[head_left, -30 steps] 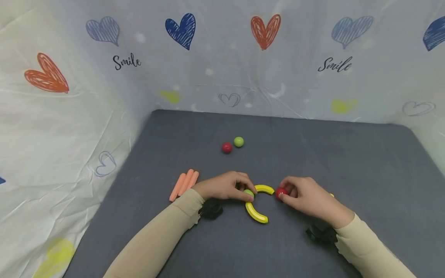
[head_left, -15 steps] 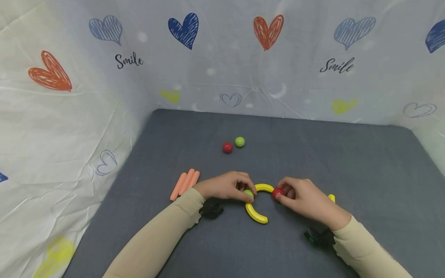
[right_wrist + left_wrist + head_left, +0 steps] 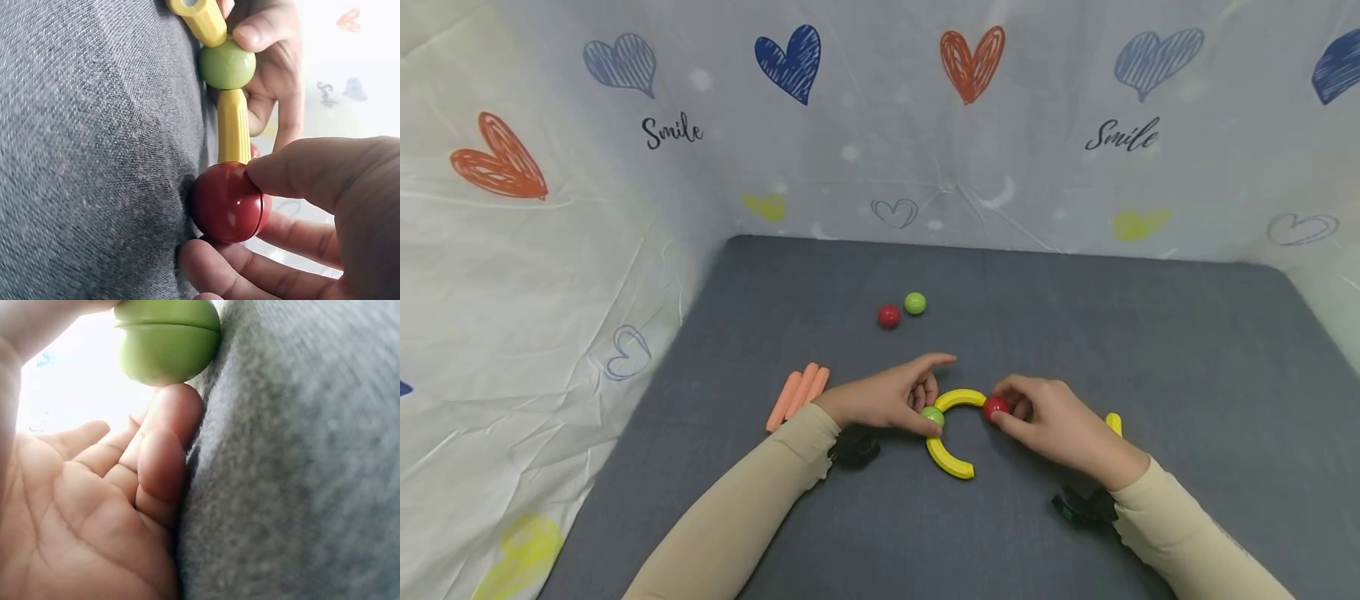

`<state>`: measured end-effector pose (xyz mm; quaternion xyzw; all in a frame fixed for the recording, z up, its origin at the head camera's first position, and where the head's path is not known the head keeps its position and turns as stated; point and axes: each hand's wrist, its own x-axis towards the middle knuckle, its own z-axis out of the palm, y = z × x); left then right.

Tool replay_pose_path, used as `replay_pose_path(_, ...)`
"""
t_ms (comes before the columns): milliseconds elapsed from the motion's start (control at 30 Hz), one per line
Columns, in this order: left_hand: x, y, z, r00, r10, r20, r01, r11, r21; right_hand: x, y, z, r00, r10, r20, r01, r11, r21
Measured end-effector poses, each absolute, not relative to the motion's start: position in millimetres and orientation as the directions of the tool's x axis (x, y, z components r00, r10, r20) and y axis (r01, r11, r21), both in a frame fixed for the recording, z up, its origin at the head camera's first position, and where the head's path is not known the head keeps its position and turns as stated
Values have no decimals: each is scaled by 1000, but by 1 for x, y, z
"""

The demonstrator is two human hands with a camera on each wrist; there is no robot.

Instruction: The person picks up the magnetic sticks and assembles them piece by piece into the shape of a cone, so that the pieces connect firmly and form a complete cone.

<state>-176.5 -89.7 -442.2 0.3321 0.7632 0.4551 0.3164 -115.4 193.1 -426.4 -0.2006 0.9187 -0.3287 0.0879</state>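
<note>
My left hand holds a green ball between the thumb and curled fingers, its index finger stretched out away from the ball. Two curved yellow rods meet this ball: the upper rod and the lower rod. At the upper rod's other end is a red ball, pinched by the thumb and fingers of my right hand. In the right wrist view the rod touches both balls in a chain. The lower rod's free end, with a round silvery tip, points toward the near side.
Several orange sticks lie left of my left wrist. A loose red ball and a loose green ball sit farther back on the grey table. Behind my right hand another yellow piece shows in part.
My right hand has moved left, bringing the red ball against the upper rod's end. My left index finger has lifted and straightened away from the green ball.
</note>
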Motion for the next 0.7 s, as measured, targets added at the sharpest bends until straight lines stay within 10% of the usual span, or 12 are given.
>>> replay_pose_path(700,-179,-93,-442,-555,813,-177,248,365,897,-118,195,-431,-896,-445,13,-355,697,-623)
